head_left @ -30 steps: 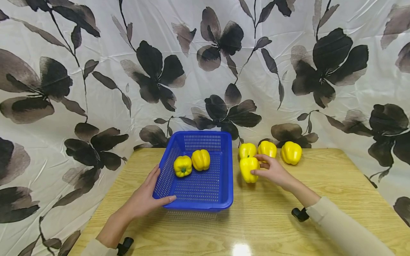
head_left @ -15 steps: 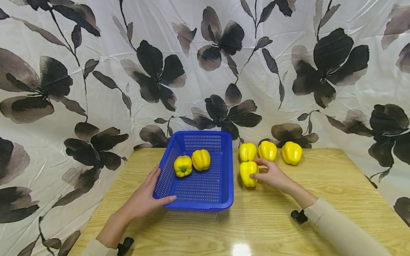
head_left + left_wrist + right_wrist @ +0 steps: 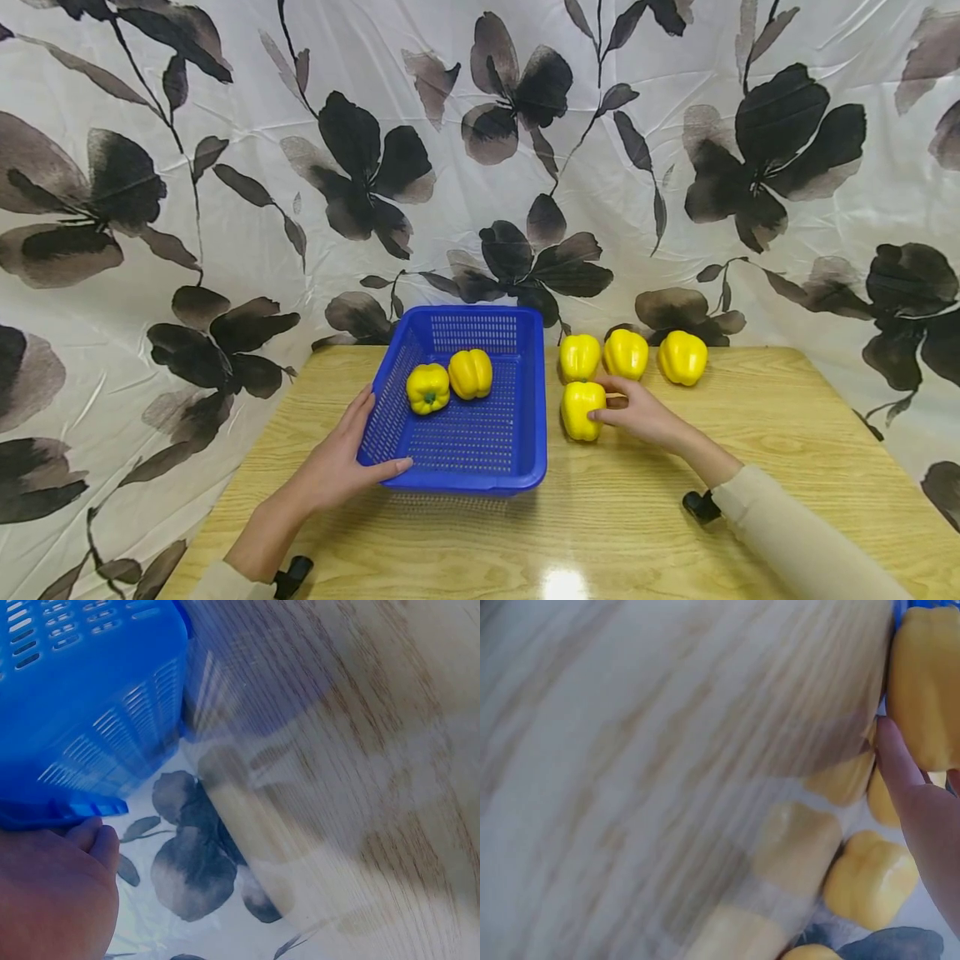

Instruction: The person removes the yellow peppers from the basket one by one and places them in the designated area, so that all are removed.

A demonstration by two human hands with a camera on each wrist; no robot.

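My right hand point(image 3: 641, 410) holds a yellow bell pepper point(image 3: 581, 412) between thumb and fingers, just right of the basket. In the right wrist view the thumb point(image 3: 900, 761) lies against this pepper point(image 3: 928, 690); the other fingers are mostly hidden. Whether it touches the table I cannot tell. My left hand point(image 3: 337, 462) grips the near-left corner of a blue perforated plastic basket point(image 3: 528, 417), thumb over the front rim. In the left wrist view the hand point(image 3: 56, 889) sits under the basket's rim point(image 3: 45, 814). Two yellow bell peppers point(image 3: 428, 389) point(image 3: 470, 374) lie inside the basket.
Behind the held pepper, three yellow bell peppers point(image 3: 580, 357) point(image 3: 626, 354) point(image 3: 682, 358) stand in a row along the back of the glossy wooden table point(image 3: 645, 517). A floral cloth point(image 3: 465, 192) hangs behind the table.
My right hand has drawn the held pepper slightly toward me, away from the back row, and the pepper has tipped more upright. The left hand and basket stay put.
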